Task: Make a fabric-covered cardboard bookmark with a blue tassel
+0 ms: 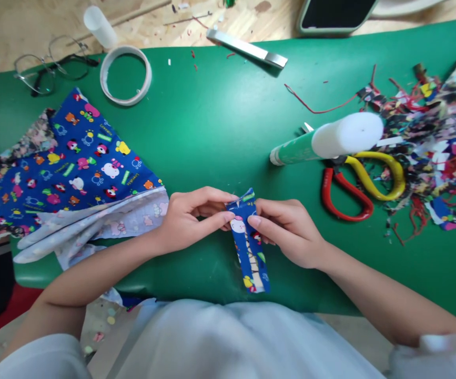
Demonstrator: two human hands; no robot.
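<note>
Both my hands pinch a narrow folded strip of blue cartoon-print fabric [249, 247] over the green mat [220, 131]. My left hand [190, 218] grips the strip's upper part from the left, thumb and fingers closed on it. From the right, my right hand [286, 229] presses its fingertips against the same upper end. The strip's lower end hangs toward me past the mat's front edge.
A larger piece of blue cartoon fabric [70, 168] lies at the left over a pale lining. A tape roll [125, 75], glasses [50, 66], a metal blade [247, 48], a glue tube [326, 139], red and yellow scissors [360, 184] and a heap of fabric scraps [428, 137] surround the mat.
</note>
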